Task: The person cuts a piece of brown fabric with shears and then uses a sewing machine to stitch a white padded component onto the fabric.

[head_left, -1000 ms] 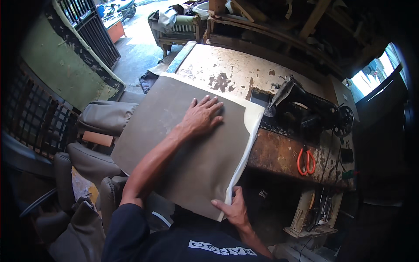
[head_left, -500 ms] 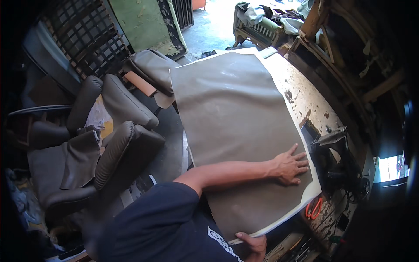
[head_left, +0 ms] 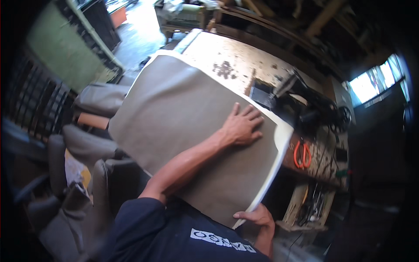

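"Where could a hand pass?"
"Over the far part of the surface (head_left: 238, 54), beyond the brown sheet (head_left: 174, 109)."
"And on the right?"
"The sewing machine (head_left: 313, 104) stands in the way, with orange scissors (head_left: 296, 153) nearer."
"Left?"
"Cushions (head_left: 89, 146) crowd the space beside the sheet."

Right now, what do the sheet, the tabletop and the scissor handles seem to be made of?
Sheet: apparently leather or vinyl; smooth, grey-brown, with a soft sheen along its creases. Tabletop: probably painted or laminated wood, as its pale finish is worn into dark patches. Scissor handles: perhaps plastic or plastic-coated, being evenly bright orange.
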`<state>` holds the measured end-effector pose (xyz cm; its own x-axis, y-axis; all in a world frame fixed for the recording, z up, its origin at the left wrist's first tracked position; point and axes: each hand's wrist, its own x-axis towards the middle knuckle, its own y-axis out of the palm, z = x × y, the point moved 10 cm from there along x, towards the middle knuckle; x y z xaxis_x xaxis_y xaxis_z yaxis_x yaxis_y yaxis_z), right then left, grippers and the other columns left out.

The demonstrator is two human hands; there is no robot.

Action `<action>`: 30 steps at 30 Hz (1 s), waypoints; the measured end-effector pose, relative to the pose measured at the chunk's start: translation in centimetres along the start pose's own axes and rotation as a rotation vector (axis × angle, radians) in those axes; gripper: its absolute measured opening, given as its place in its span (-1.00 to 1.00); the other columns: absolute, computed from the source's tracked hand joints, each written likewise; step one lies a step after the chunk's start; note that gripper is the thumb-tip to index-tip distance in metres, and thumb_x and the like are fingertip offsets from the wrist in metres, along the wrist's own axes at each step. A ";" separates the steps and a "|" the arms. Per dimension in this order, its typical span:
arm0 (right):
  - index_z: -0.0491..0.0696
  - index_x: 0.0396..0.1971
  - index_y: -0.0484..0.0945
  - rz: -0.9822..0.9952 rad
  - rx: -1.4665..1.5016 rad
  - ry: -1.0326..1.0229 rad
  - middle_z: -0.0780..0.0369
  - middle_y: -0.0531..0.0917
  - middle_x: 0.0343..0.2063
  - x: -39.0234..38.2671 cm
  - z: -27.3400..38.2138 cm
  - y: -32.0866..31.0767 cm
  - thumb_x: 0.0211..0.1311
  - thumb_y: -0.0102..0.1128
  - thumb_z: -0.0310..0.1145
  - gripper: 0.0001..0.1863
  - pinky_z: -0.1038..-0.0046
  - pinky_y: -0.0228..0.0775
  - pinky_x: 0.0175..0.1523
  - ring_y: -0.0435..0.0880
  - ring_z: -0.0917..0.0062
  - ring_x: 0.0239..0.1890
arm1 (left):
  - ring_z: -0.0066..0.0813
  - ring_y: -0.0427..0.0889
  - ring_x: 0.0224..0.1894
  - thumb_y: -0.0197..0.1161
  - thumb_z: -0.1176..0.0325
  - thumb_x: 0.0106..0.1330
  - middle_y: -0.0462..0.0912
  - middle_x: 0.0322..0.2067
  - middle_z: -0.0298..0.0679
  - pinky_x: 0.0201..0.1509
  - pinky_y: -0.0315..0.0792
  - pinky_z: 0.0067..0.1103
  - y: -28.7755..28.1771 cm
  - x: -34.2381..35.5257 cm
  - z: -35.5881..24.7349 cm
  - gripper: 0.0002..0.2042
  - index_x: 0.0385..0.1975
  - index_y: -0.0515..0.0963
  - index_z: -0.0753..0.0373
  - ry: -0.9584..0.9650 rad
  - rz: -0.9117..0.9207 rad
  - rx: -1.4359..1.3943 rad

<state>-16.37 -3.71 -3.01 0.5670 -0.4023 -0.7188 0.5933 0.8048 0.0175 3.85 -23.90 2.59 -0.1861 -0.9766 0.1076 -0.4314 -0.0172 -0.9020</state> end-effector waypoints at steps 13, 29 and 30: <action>-0.18 -0.21 0.72 -0.022 -0.085 -0.270 0.15 0.75 -0.48 1.7 1.4 -2.0 0.16 0.53 -0.04 -0.53 0.39 0.57 -0.16 0.74 0.48 -0.36 | -0.10 -0.02 0.60 -0.03 -0.08 0.51 0.17 0.53 -0.28 0.53 -0.29 0.25 1.1 4.1 -1.1 -0.39 0.48 0.25 0.04 0.004 0.034 0.116; -0.06 -0.33 0.67 -1.040 -0.644 -0.654 0.05 0.71 -0.30 15.8 23.3 -25.6 0.17 0.38 -0.07 -0.66 0.10 0.51 -0.06 0.70 0.08 -0.20 | -0.14 0.01 0.59 0.02 -0.07 0.49 0.17 0.53 -0.30 0.54 -0.22 0.22 1.3 2.7 -2.1 -0.40 0.48 0.27 -0.02 0.028 0.047 0.126; -0.05 -0.37 0.66 -1.046 -0.675 -0.673 0.06 0.71 -0.32 15.3 22.7 -26.1 0.18 0.38 -0.10 -0.70 0.11 0.51 -0.07 0.70 0.10 -0.21 | -0.15 0.00 0.60 0.03 -0.08 0.48 0.17 0.53 -0.31 0.55 -0.22 0.21 1.2 2.8 -1.8 -0.39 0.48 0.27 -0.02 0.016 0.048 0.126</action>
<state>-10.22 -40.83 1.29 0.3164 -0.9080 0.2747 0.6287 -0.0161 -0.7774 1.17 -26.29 2.55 -0.2180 -0.9735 0.0691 -0.3073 0.0012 -0.9516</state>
